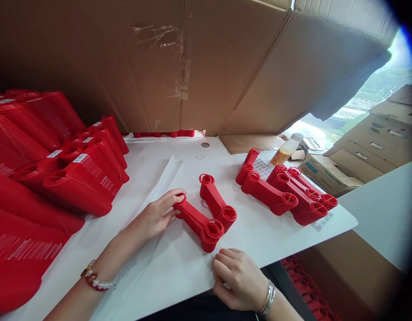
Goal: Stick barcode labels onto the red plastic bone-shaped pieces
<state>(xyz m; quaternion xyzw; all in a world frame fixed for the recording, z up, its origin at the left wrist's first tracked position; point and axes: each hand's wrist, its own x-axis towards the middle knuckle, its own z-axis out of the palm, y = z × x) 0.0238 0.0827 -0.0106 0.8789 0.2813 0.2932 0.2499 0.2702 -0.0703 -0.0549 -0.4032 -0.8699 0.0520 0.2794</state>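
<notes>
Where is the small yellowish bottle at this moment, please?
In the head view the bottle lies tilted at the far right of the white table, just behind the cluster of red parts and beside the cardboard boxes.

2 red plastic parts are laid flat on the white sheet, around its middle. Each is a tapered bar with a round open socket at both ends. The near red part is angled toward the sheet's front edge. The far red part is set just behind it, with the big ends side by side.
</notes>
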